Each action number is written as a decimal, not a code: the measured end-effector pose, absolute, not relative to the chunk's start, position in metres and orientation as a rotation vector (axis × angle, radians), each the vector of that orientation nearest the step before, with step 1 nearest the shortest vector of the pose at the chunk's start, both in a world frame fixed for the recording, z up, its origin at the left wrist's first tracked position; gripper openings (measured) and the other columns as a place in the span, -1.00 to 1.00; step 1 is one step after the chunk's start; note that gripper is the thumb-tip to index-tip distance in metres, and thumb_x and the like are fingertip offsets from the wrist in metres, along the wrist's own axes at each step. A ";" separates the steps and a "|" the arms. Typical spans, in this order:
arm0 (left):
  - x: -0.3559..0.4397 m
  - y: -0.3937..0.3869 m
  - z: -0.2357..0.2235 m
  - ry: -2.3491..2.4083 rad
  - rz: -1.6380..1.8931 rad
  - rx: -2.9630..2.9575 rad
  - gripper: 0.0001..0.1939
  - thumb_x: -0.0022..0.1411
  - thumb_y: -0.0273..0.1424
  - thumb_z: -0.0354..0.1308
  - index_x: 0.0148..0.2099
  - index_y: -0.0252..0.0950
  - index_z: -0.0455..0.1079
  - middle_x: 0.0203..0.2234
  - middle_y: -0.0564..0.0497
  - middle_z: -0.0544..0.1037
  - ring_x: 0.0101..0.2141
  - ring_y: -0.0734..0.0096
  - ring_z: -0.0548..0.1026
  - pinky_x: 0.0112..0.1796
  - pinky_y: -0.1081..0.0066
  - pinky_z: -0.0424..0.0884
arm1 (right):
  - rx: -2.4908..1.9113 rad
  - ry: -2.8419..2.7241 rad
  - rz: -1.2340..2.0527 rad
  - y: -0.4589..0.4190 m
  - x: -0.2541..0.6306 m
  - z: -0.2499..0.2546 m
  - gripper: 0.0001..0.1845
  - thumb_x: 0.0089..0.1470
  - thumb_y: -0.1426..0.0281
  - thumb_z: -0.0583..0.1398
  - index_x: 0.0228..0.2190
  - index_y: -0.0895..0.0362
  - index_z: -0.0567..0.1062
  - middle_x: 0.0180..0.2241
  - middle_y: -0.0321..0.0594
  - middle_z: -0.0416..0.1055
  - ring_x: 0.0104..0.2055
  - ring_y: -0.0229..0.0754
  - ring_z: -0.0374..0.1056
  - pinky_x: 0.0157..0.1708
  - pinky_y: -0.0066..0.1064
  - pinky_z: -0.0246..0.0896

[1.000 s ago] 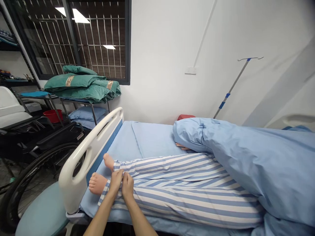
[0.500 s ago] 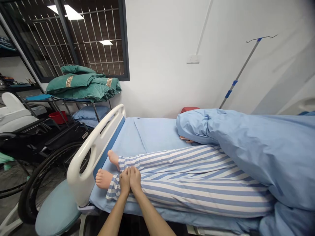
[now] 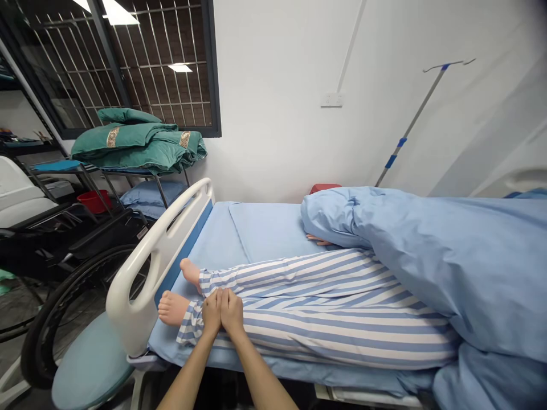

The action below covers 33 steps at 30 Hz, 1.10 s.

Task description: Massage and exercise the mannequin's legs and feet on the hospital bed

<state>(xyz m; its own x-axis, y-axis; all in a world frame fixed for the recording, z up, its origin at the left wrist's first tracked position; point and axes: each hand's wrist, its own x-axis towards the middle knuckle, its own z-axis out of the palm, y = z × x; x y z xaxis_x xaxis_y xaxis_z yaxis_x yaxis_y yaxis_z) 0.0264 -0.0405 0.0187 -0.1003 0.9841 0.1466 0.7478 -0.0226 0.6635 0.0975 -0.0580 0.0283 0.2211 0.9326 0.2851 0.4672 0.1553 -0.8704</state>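
Observation:
A figure that looks like a care manikin lies on the bed, wearing blue-and-white striped trousers (image 3: 333,324). Both of my hands are side by side on its nearer lower leg, just above the ankle. My left hand (image 3: 212,310) is closed over the striped cloth there, and my right hand (image 3: 231,310) is closed right beside it, touching it. Fingertips of both hands are hidden on the far side of the leg. The nearer bare foot (image 3: 173,308) sticks out left of my hands, with the farther foot (image 3: 190,272) behind it.
A blue quilt (image 3: 419,245) covers the figure's upper part at right. The white footboard (image 3: 128,307) stands at left, a wheelchair (image 3: 77,285) beyond it. Folded green quilts (image 3: 141,142) lie on a rack by the window. An IV pole (image 3: 412,122) rises behind the bed.
The whole view has shifted slightly, so the bed and room sit a little farther left. My hands keep the same place on the lower leg.

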 end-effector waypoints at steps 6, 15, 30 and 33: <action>0.035 -0.029 0.040 1.540 0.980 1.578 -0.66 0.14 -0.24 -0.16 -0.53 -0.28 0.30 -0.57 0.02 0.47 -0.45 0.38 0.42 -0.38 0.41 0.32 | -1.360 -1.216 0.695 -0.050 0.104 0.023 -0.53 0.18 0.21 -0.15 -0.62 0.11 0.32 -0.59 -0.20 0.38 -0.51 -0.21 0.25 -0.49 -0.44 0.01; 0.050 -0.041 0.009 1.794 1.198 1.606 -0.67 0.13 -0.18 -0.12 -0.55 -0.24 0.24 -0.64 0.02 0.41 -0.51 0.39 0.37 -0.40 0.42 0.23 | -1.343 -1.111 0.734 -0.049 0.107 0.025 -0.56 0.14 0.19 -0.09 -0.68 0.11 0.21 -0.67 -0.29 0.27 -0.58 -0.27 0.15 -0.54 -0.46 0.01; 0.049 -0.047 0.007 1.741 1.197 1.722 -0.71 0.15 -0.27 -0.14 -0.56 -0.24 0.20 -0.66 0.03 0.38 -0.55 0.41 0.31 -0.45 0.43 0.16 | -1.740 -1.793 0.328 -0.062 0.132 0.047 -0.57 0.23 0.34 -0.14 -0.45 0.15 0.45 -0.50 -0.13 0.48 -0.48 -0.18 0.36 -0.51 -0.42 -0.14; 0.048 -0.044 0.007 1.726 1.158 1.728 -0.74 0.10 -0.25 -0.08 -0.57 -0.24 0.21 -0.66 0.04 0.39 -0.55 0.41 0.31 -0.44 0.43 0.17 | -1.771 -1.597 0.330 -0.066 0.127 0.033 -0.57 0.24 0.31 -0.15 -0.45 0.13 0.42 -0.55 -0.19 0.46 -0.52 -0.21 0.33 -0.53 -0.41 -0.18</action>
<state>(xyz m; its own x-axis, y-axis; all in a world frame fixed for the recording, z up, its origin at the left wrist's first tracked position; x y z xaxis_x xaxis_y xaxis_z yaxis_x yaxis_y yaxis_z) 0.0479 -0.0442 0.0070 -0.1264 0.9599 0.2502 0.5955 -0.1283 0.7930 0.1267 -0.0662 0.0327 0.2005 0.9421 0.2687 0.7586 0.0243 -0.6511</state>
